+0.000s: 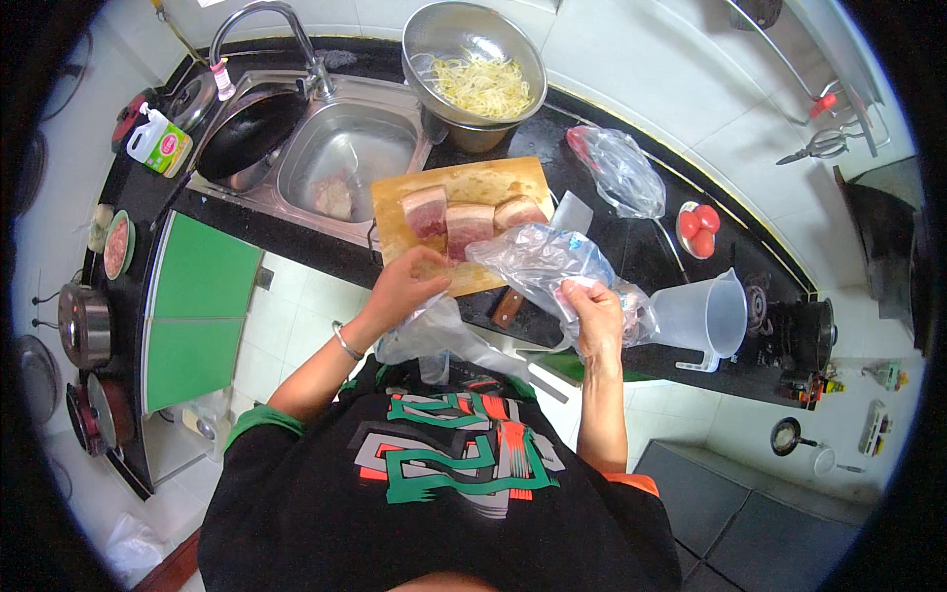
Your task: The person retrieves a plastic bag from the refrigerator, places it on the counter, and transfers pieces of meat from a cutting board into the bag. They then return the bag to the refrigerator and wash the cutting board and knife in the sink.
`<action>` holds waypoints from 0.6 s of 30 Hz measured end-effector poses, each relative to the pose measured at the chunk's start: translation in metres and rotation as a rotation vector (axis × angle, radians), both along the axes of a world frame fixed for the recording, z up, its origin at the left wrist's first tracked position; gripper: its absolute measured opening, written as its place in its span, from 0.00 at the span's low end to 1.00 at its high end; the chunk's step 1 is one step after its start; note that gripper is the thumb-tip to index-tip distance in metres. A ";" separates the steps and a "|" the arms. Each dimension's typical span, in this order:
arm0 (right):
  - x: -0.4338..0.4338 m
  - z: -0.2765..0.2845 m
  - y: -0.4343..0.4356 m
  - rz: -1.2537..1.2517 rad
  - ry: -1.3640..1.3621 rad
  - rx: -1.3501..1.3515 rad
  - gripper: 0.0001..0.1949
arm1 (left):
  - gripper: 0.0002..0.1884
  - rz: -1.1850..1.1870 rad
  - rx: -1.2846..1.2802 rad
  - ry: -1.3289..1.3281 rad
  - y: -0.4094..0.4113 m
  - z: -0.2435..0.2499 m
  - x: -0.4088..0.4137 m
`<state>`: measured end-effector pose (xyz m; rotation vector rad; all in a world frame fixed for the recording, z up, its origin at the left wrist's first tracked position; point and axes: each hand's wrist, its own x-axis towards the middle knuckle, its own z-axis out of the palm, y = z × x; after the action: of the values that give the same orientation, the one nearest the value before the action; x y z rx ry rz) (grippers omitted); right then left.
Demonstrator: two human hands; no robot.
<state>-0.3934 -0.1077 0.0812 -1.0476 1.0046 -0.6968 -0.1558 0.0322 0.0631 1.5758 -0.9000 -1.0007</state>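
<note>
My right hand [594,307] grips a crumpled clear plastic bag [547,255] with printing on it. Over the near left edge of a wooden cutting board [473,176] is my left hand [410,285], its thumb and fingers apart. Another filmy plastic bag [444,340] hangs just below that hand; whether they touch is unclear. Three pieces of pork belly lie on the board: a left piece [425,211], a middle piece [470,228] and a right piece [518,211]. Partly under the held bag is a cleaver, showing its blade [573,214] and wooden handle [507,308].
Left of the board, a steel sink [355,148] holds water and a piece of meat [334,197]. Behind stands a colander [414,55] of bean sprouts [484,85]. To the right are a bagged item [625,174], tomatoes [699,226] and a plastic measuring jug [699,314].
</note>
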 end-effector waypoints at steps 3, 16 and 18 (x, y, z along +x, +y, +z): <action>0.013 -0.010 0.011 0.099 0.131 -0.082 0.05 | 0.09 -0.183 0.048 -0.010 0.001 0.004 -0.011; 0.052 0.020 0.024 0.430 0.235 -0.003 0.07 | 0.06 -0.311 -0.129 0.229 -0.022 0.006 -0.035; 0.048 0.015 0.020 0.431 0.070 0.089 0.06 | 0.06 -0.282 -0.123 0.336 -0.021 0.012 -0.031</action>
<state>-0.3453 -0.0878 0.0965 -1.1678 0.8230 -0.2631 -0.1869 0.0108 0.0754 1.1524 -0.9413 -1.3365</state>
